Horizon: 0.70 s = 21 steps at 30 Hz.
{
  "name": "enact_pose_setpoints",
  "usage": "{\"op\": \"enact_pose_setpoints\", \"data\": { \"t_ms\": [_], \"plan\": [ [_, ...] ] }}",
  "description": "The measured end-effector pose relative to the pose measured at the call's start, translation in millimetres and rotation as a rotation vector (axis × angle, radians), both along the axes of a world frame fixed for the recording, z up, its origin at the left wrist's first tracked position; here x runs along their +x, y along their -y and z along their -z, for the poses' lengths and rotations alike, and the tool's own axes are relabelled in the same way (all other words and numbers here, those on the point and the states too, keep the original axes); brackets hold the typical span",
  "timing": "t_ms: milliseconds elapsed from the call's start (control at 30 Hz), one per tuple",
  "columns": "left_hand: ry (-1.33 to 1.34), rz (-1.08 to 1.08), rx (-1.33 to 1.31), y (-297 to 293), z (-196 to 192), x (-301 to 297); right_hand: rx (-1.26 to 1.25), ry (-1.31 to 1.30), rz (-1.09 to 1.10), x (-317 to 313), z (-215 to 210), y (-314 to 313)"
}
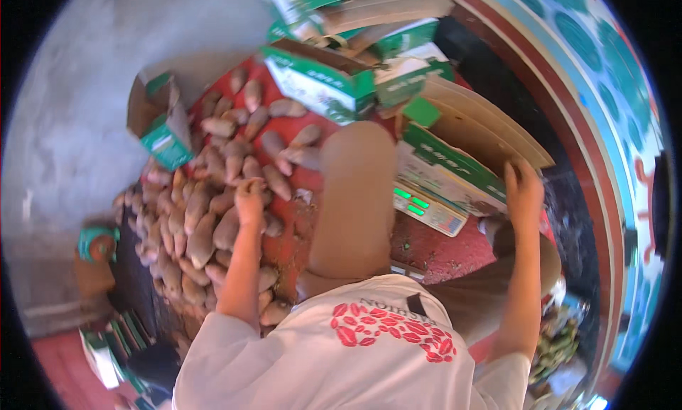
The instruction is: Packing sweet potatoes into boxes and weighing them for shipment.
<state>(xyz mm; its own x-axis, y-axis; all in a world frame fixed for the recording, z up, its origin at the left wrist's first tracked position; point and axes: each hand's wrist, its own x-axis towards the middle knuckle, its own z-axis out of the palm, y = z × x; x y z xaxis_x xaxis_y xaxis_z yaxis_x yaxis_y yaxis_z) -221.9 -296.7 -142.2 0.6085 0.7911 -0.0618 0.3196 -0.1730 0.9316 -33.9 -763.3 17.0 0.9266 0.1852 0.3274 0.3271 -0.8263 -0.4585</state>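
Observation:
My left hand [249,203] is over the right side of a heap of brown, elongated tubers [202,239]. Its fingers are bent and slightly blurred, and I cannot make out whether they grip a tuber. My right hand [524,191] grips the near right end of an open green and white cardboard box [455,170], fingers over its edge. Beneath that box is a weighing scale [431,210] with lit green displays. The inside of the box shows bare brown cardboard and a green flap [422,112]; its bottom is hidden.
A red sheet [288,222] lies under the tubers. Another open green box [320,83] stands ahead, with more cartons [383,12] behind it. A small open box [160,122] sits at the far left of the heap. My raised knee [357,190] separates heap and scale.

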Motion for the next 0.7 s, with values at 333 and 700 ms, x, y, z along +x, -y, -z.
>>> {"op": "enact_pose_setpoints", "data": {
  "t_ms": [333,700],
  "plan": [
    [-0.722,0.061,0.516,3,92,-76,-0.051,0.146,-0.152,-62,9,-16],
    [-1.236,0.007,0.776,-68,61,-126,0.131,-0.118,-0.109,-89,47,-12]
  ]
}}
